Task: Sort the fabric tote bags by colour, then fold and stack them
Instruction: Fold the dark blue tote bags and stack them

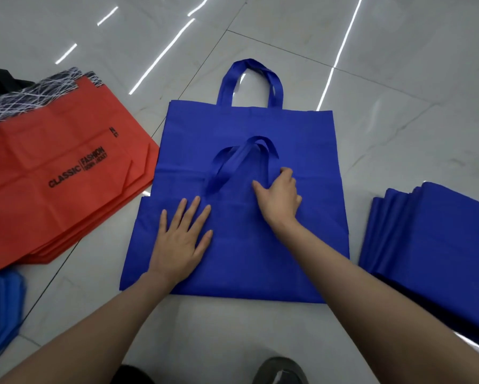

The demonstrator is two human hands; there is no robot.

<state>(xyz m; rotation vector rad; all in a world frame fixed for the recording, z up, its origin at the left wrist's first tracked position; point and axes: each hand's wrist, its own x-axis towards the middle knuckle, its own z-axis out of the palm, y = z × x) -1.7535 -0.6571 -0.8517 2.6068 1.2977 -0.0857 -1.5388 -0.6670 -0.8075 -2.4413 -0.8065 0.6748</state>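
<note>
Blue bag (pixel 246 259) flat on floor, centre | left hand (pixel 181 242) at 7 o'clock, fingers straight, pressing it | right hand (pixel 278 198) fingers curled, pinching handle (pixel 224 167) base | keep bag pinned, tuck handle flat before folding | blue stack (pixel 432 234) at 3 o'clock

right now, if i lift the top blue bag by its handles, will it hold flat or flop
Probably flops: the top blue bag shows soft creases and its handles lie limp. Likely light, being thin fabric. It may slide over the blue bag beneath, so the left hand pressing flat helps.
</note>
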